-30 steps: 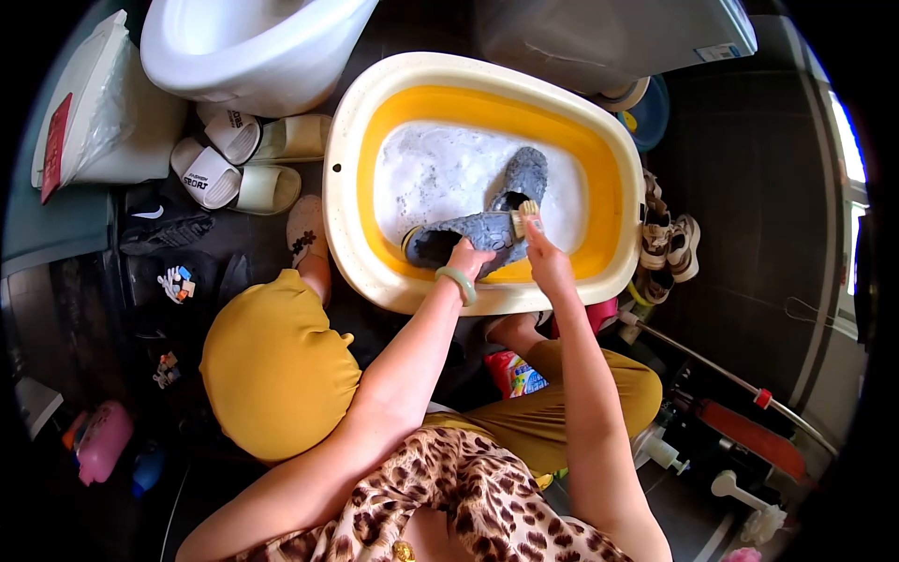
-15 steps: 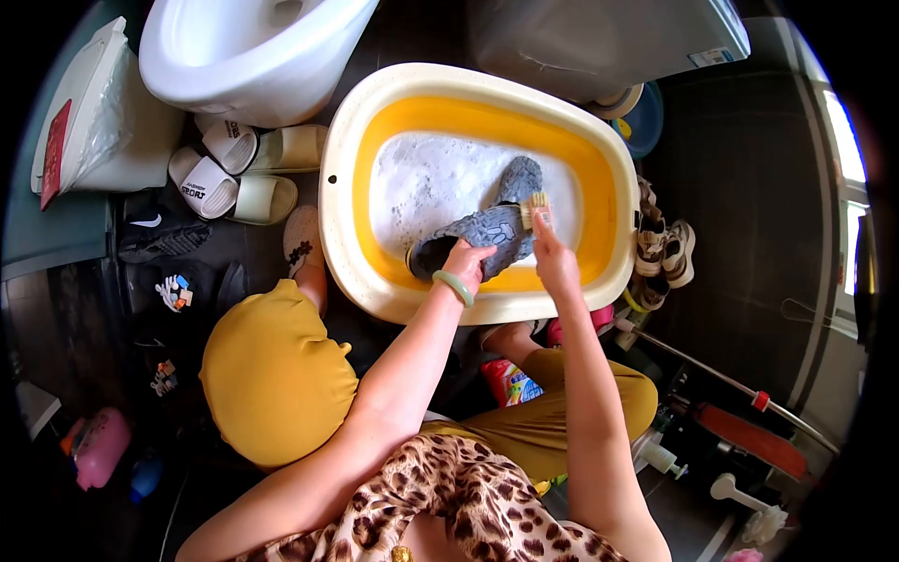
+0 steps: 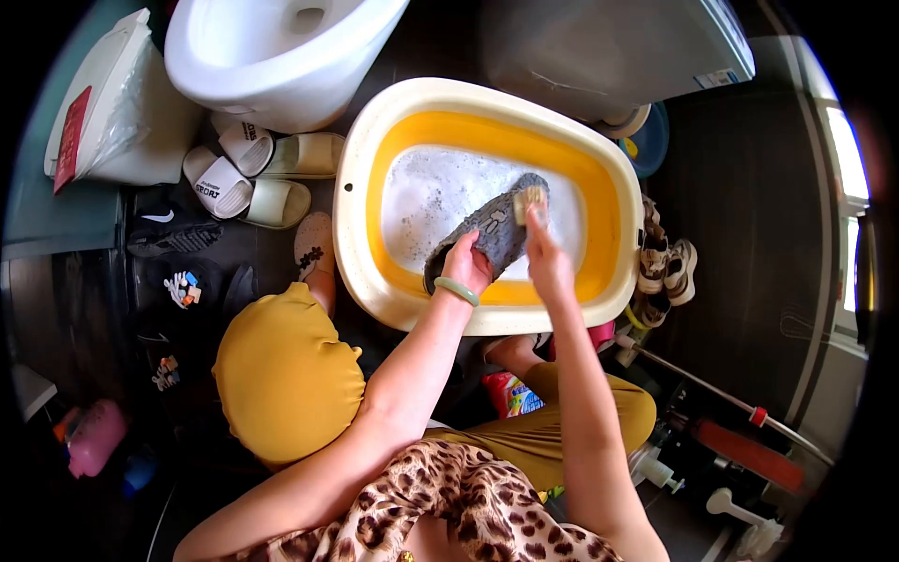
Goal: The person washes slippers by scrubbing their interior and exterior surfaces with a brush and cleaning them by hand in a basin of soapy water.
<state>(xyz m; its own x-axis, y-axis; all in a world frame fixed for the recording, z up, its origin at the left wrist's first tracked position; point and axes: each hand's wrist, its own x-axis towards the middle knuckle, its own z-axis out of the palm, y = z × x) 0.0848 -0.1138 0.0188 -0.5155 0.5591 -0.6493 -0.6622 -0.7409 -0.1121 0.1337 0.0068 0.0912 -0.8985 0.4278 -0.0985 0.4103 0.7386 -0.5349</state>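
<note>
Left grip (image 3: 468, 265) pinching the grey shoe (image 3: 496, 229) inside the tub (image 3: 353, 229); right grip (image 3: 548, 260) closed around the brush (image 3: 527, 204) at the shoe's toe end. Left of tub: white slipper (image 3: 213, 180) reading "SPORT", black shoe (image 3: 174, 239) with Nike swoosh.

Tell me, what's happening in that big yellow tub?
Someone is holding a dark grey shoe with their left hand over the white and yellow tub. Their right hand has a brush at the shoe's toe end. White suds lie inside the tub.
</note>
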